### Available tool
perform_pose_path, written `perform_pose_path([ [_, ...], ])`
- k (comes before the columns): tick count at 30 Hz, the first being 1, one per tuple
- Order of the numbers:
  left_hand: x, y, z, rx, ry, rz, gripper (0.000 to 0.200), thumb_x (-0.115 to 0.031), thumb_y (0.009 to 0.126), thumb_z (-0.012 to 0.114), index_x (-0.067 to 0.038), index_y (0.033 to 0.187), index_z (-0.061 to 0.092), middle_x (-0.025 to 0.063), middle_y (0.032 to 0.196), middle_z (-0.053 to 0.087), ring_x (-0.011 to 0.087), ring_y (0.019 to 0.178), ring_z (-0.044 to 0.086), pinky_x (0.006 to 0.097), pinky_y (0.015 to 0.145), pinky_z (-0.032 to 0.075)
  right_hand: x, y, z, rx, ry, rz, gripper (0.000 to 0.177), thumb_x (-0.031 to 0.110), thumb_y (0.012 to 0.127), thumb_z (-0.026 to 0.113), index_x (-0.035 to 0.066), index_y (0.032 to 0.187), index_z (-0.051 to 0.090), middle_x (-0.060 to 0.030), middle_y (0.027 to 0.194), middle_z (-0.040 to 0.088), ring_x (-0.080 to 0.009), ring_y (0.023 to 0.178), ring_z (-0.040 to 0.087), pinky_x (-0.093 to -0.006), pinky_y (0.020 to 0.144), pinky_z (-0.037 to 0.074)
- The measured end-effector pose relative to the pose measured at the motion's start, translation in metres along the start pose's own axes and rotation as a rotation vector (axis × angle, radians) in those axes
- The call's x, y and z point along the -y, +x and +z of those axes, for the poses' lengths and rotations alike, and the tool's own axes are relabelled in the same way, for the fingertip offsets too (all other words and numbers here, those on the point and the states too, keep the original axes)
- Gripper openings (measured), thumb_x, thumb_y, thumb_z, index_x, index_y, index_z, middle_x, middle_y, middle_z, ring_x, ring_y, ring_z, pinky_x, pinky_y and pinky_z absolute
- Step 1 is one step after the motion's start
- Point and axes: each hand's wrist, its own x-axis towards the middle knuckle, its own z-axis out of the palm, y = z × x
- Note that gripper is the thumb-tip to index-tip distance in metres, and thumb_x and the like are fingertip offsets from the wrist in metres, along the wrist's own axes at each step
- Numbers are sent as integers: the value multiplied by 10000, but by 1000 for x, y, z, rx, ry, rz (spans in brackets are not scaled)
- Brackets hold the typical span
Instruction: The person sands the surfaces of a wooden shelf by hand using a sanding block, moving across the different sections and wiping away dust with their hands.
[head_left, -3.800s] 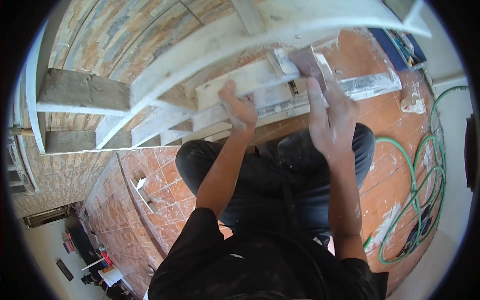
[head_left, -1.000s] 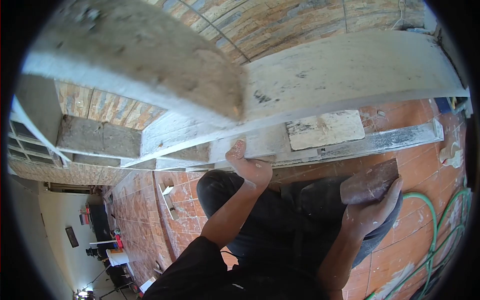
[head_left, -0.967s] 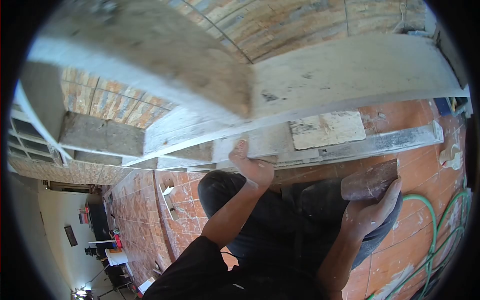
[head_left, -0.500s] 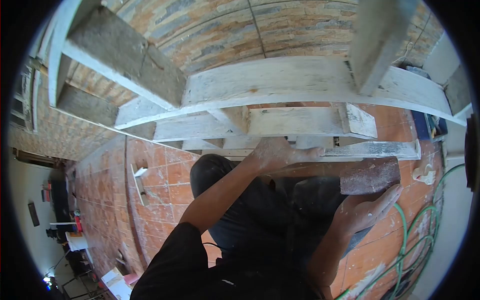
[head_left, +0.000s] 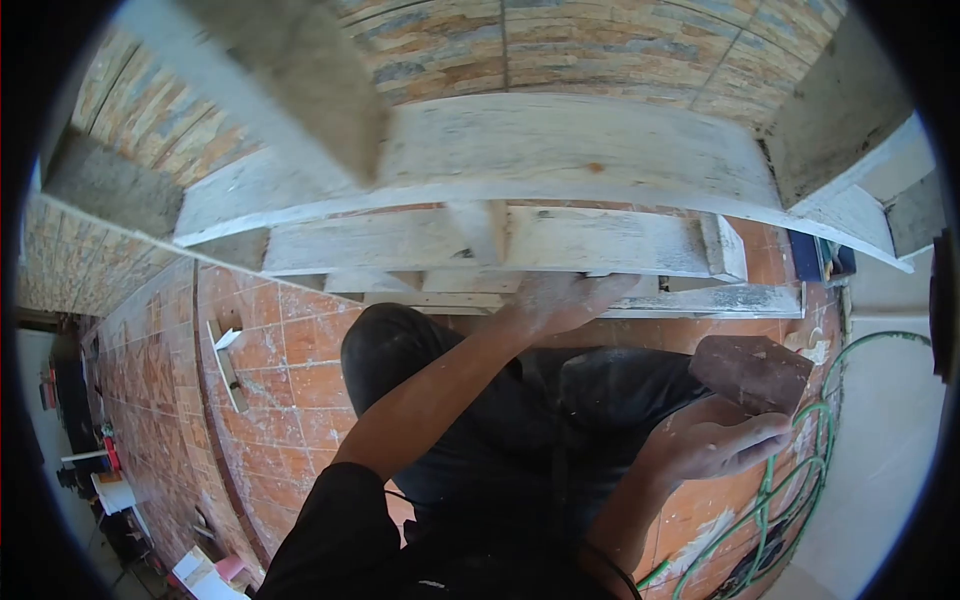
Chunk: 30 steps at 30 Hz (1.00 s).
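Dust-covered, my left hand (head_left: pixel 570 300) rests at the edge of a lower white-painted shelf (head_left: pixel 610 240), its fingers stretched to the right and partly hidden under the board. My right hand (head_left: pixel 725 440), at the lower right, holds a brown sheet of sandpaper (head_left: pixel 755 373) that stands up curved above the fingers. The sandpaper is apart from the wood. Above both hands a longer whitish board (head_left: pixel 580 150) of the same wooden frame crosses the view.
Upright planks (head_left: pixel 850 110) rise at the upper right and upper left. A green hose (head_left: pixel 825 440) lies coiled on the tiled floor (head_left: pixel 320 390) at the right. A small wood piece (head_left: pixel 228 370) lies left. A stone-patterned wall (head_left: pixel 440 50) stands behind.
The view has shifted, and the frame looks nearer. My left hand has moved to the board's edge. My right hand has lowered slightly with the sandpaper, which is now tilted.
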Motion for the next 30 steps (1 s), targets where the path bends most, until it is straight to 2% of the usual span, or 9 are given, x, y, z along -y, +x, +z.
perform_pose_path([
  [1,-3,2,1,-1,-8,-53,321,-307,869,608,-66,1075,657,118,1042,667,281,1001,609,393,871,463,14,-4,8,-52,417,-79,313,155,959,492,-48,1188,428,-207,1067,568,-302,921,589,-407,769,500],
  [5,-14,13,-11,168,-87,-210,396,-339,890,573,-63,1173,595,138,1195,603,277,1116,551,401,947,421,86,12,15,337,835,-710,326,164,936,531,-134,1068,552,-298,1067,609,-390,964,631,-416,851,509],
  [11,51,33,37,18,-239,237,530,-353,937,506,-48,1342,353,138,1336,422,249,1252,399,397,1075,293,145,33,35,618,570,-935,250,69,864,637,-50,1081,602,-218,1122,635,-354,1072,613,-372,911,478],
  [14,72,38,56,140,-1230,134,537,-325,963,474,-45,1384,290,135,1356,387,267,1285,358,409,1113,242,148,34,43,716,426,-993,258,106,898,597,-48,1105,598,-227,1109,636,-380,1068,606,-401,929,464],
  [17,23,30,16,-88,69,292,570,-361,974,446,-32,1402,264,169,1395,358,286,1312,334,405,1118,234,145,48,49,769,375,-970,282,162,920,567,-45,1108,610,-223,1138,625,-380,1111,581,-421,969,438],
  [22,53,37,35,-83,-113,326,605,-369,925,513,-29,1382,310,195,1394,359,315,1315,334,424,1098,269,136,22,58,607,382,-1059,319,130,883,610,-27,1159,589,-179,1206,601,-353,1145,561,-466,1029,397],
  [24,58,31,35,-91,415,381,600,-382,915,514,-29,1365,334,202,1385,366,313,1304,348,434,1085,285,131,28,49,656,376,-1064,327,95,861,631,-35,1158,585,-173,1214,597,-343,1143,566,-458,1022,413],
  [26,53,24,40,-87,250,354,600,-388,904,508,-21,1350,345,208,1379,370,321,1295,356,458,1087,271,122,32,39,683,367,-1113,324,88,857,631,-29,1157,588,-175,1206,600,-344,1142,566,-457,1001,434],
  [30,53,19,54,-466,509,467,601,-387,894,497,-6,1335,348,219,1376,367,356,1285,353,495,1087,244,130,31,38,715,350,-1012,294,33,864,592,-23,1152,588,-197,1194,597,-362,1137,561,-430,982,450],
])
